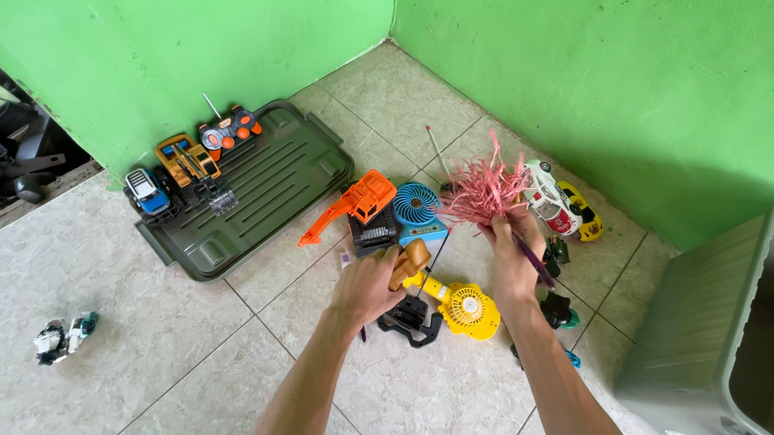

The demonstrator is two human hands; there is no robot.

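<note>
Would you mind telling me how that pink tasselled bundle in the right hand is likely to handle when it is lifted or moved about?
The pink tasselled bundle probably handles floppy: its thin strands splay loosely above the right hand. It looks light for its size, since one hand grips it near the base. It seems unlikely to roll, though the loose strands might snag on toys such as the white toy car beside it.

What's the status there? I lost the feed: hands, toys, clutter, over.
Right hand shut on pink tassel bundle and purple stick. Left hand shut on small orange toy. Orange excavator, blue fan, yellow fan crowd the floor below.
</note>
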